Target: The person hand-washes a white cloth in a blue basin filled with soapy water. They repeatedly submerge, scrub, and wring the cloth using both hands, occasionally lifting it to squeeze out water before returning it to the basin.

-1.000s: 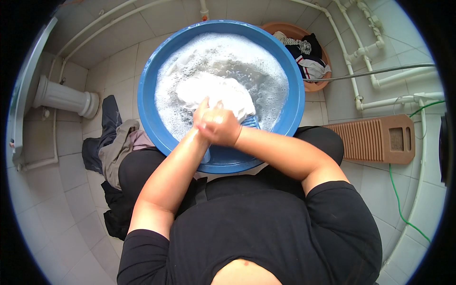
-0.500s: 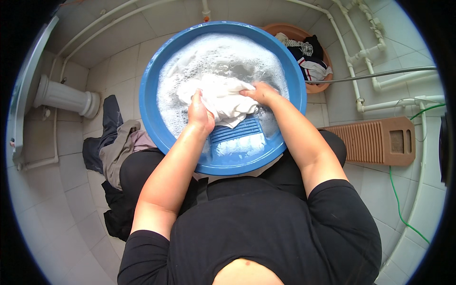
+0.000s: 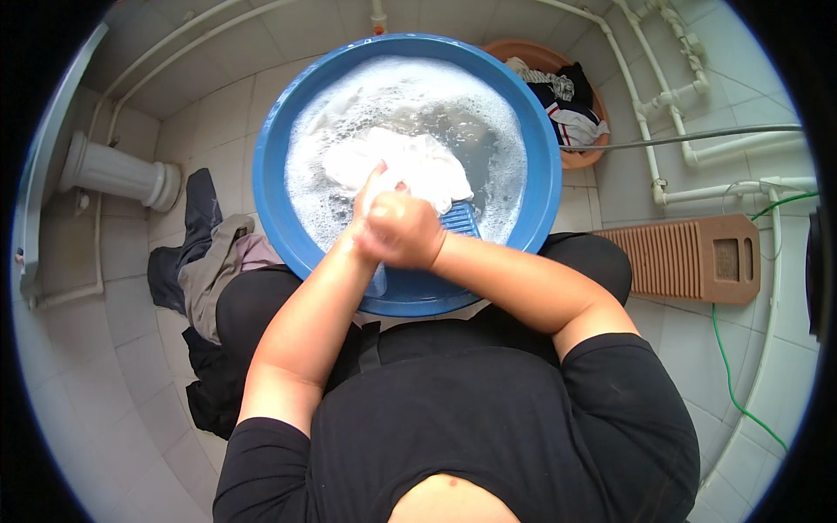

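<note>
1. Scrubbing appears in hand; another rub would call for a firm hold against the ribbed board;
2. White cloth lies bunched mid-basin; its long axis points toward the left and right rims of the blue basin; no clear leading end;
3. Right hand curls over left hand; blurred, their openness and grip cannot be told.
</note>
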A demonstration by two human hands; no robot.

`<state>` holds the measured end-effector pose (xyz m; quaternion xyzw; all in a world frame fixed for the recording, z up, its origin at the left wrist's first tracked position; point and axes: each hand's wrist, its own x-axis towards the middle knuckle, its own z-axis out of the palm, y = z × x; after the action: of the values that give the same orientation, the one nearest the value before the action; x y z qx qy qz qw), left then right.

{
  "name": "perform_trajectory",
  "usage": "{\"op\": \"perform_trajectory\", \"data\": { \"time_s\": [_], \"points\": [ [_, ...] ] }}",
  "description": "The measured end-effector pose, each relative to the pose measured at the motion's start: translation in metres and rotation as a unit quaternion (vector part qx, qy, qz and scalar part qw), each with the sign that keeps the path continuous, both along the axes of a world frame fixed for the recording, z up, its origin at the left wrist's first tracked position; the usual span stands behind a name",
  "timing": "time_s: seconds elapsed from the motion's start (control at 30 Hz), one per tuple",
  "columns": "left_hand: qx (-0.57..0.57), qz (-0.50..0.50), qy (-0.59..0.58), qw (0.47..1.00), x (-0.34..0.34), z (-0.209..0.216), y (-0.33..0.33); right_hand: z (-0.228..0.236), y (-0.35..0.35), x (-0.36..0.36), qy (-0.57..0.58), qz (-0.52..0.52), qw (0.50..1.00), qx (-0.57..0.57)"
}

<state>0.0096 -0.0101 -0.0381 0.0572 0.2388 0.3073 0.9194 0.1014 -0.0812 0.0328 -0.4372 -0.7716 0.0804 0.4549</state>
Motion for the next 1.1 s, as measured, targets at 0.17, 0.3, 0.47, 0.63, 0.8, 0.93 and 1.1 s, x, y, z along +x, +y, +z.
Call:
{"op": "perform_trajectory", "data": {
  "time_s": [0.17,0.3,0.47,0.63,0.8,0.93,1.1],
  "points": [
    [-0.006,0.065,0.150,0.987,0.024,0.049,-0.024,-0.025,0.022,0.033,0.054,-0.199,0.964,-0.170],
    [0.061,-0.027,0.003,0.998,-0.004,-0.007,-0.010,-0.003,-0.010,-0.009,0.036,-0.034,0.996,-0.078],
    [0.003,0.049,0.242,0.969,0.025,0.065,-0.028,-0.047,0.044,0.050,0.061,-0.249,0.951,-0.171],
    [0.082,0.099,0.148,0.980,0.024,0.046,-0.014,-0.068,0.067,0.145,0.011,-0.383,0.863,-0.329],
    [0.115,0.161,0.192,0.961,0.014,0.030,-0.006,-0.059,0.055,0.136,-0.137,-0.247,0.811,-0.513],
    [0.140,0.144,0.134,0.970,0.021,0.036,-0.008,-0.077,0.061,0.122,-0.006,-0.283,0.880,-0.382],
    [0.036,0.119,0.124,0.984,0.011,0.036,-0.001,-0.023,0.033,0.028,0.121,-0.006,0.983,-0.140]
  ]
}}
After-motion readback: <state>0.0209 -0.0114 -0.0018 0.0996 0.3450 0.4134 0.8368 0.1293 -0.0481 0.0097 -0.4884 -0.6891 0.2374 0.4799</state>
